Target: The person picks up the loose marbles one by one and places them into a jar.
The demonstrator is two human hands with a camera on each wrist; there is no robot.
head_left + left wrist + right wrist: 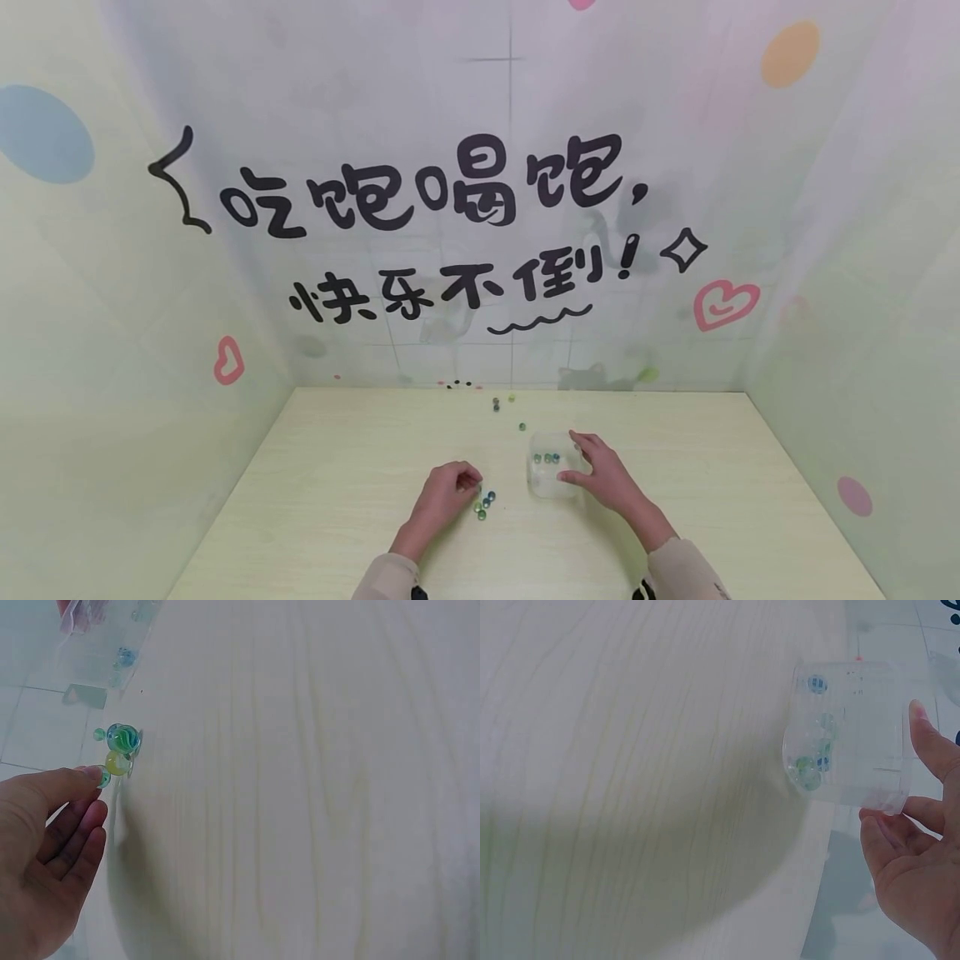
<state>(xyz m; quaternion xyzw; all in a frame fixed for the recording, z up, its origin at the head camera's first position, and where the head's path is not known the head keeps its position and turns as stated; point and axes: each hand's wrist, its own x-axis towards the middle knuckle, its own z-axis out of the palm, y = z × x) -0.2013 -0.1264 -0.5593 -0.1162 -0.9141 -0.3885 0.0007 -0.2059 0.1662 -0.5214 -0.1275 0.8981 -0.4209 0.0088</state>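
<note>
My left hand (444, 492) pinches a green glass marble (104, 777) between thumb and fingertips, low over the table. Right beside those fingertips lies a small cluster of marbles, among them a yellow marble (118, 763) and a blue-green swirled marble (124, 738). With thumb and fingers spread around its rim and side, my right hand (611, 477) holds a clear plastic container (542, 485). Several green and blue marbles (807, 774) show through its wall, gathered at the bottom. It stands on the table to the right of the cluster.
Farther back, a single marble (522, 427) lies behind the container, and two dark marbles (496, 405) and a yellowish marble (512, 398) sit near the rear edge. The pale wooden table (337, 467) is enclosed by a printed backdrop (420, 100) and side panels.
</note>
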